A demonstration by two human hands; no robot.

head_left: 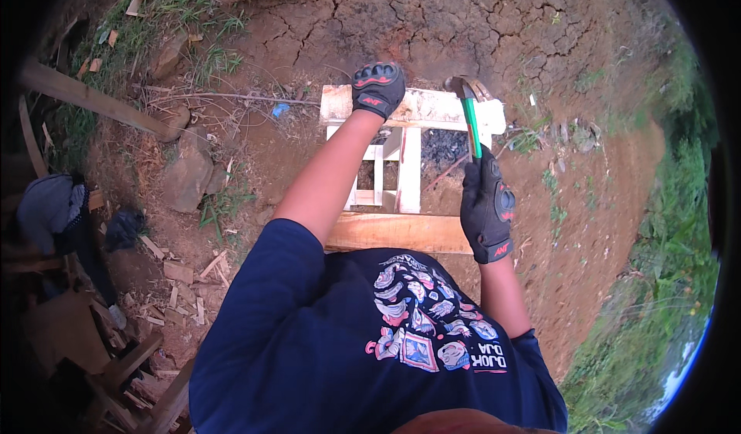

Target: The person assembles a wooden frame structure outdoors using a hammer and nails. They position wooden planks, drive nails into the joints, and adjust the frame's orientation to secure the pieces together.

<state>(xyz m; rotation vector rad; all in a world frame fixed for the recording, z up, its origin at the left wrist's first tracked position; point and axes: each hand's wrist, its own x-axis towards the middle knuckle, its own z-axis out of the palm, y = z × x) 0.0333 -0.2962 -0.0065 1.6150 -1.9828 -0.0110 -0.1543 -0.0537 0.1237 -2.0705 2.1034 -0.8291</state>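
I see one claw hammer (469, 118) with a green handle, gripped in the right hand (487, 206), fingers shut round the grip, head at the far right corner of the single wooden pallet (417, 108) lying on the dirt ground (463, 17). Left hand (377, 88) presses flat on the pallet's far board, holding nothing. Two black gloves, one per hand.

Navy T-shirt and black work gloves

Short sleeves, a colourful printed picture on the front — both gloves (377, 88) (487, 210) black with padded knuckles and red markings.
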